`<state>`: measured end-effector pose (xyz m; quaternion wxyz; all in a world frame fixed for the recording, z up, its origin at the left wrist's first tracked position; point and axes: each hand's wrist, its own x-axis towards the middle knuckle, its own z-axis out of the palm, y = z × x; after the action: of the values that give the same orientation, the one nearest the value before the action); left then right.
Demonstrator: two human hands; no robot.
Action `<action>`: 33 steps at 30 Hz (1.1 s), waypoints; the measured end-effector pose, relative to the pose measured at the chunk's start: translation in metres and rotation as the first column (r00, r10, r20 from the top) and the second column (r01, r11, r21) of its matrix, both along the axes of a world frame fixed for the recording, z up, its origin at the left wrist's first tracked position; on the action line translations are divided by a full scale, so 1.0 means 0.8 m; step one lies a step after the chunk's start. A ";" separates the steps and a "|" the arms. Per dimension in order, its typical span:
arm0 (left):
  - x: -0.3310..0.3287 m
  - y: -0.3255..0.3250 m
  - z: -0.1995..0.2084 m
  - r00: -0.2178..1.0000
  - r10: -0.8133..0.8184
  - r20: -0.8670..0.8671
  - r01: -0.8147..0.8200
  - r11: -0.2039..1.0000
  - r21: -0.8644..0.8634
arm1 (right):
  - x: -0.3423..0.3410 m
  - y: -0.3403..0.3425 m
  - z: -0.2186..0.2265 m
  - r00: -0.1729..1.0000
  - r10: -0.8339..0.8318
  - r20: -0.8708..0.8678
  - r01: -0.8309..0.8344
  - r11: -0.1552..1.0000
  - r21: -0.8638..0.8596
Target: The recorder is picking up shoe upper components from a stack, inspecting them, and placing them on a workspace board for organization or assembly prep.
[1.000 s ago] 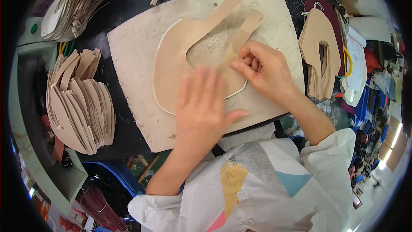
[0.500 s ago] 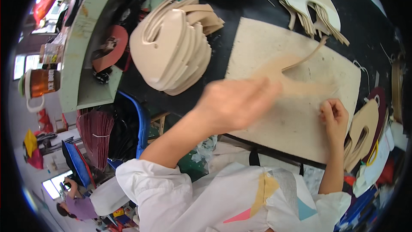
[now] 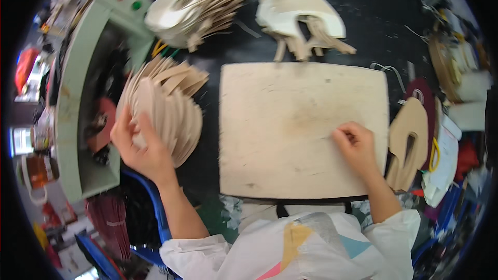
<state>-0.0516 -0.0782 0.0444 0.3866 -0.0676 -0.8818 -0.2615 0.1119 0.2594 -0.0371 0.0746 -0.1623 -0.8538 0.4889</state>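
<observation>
On the left, my left hand (image 3: 140,145) is at the near side of a stack of beige slotted flat pieces (image 3: 179,119), thumb and fingers apart. Its fingertips overlap the stack; whether they touch it is hard to tell. Over the right part of a pale rectangular board (image 3: 270,145), my right hand (image 3: 358,148) is closed, its fingers curled in. Anything inside those fingers is hidden. At the far edge of the board lies a second pile of cream curved pieces (image 3: 295,2), their strip ends toward me.
Another bundle of pieces with fanned strips (image 3: 192,10) lies at the far left. A pale green metal housing (image 3: 78,98) borders the table's left. Right of the board are a beige slotted piece (image 3: 407,145) and a maroon one (image 3: 423,91). A blue-rimmed bin (image 3: 158,205) stands below left.
My left hand has moved left from the board to the stack, and the beige piece it was moving is off the board. My right hand stays closed over the board. The view has shifted.
</observation>
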 end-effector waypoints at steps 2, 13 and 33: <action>-0.046 0.116 0.004 0.932 -0.360 0.036 0.360 0.933 0.007 | 0.001 0.004 0.006 1.000 -0.017 0.002 0.017 0.999 0.042; -0.230 0.337 -0.122 0.788 -0.343 0.512 0.544 0.777 -0.317 | 0.101 0.154 0.044 0.870 -0.482 -0.104 0.489 0.817 0.304; 0.063 0.184 -0.018 0.731 -0.605 0.316 0.647 0.761 -0.039 | 0.132 0.218 0.015 0.876 -0.379 -0.299 0.441 0.377 0.815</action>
<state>-0.0012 0.0690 0.0299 0.1387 -0.3511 -0.8697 -0.3180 0.2172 0.4342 -0.0249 0.2905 -0.2931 -0.9102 -0.0354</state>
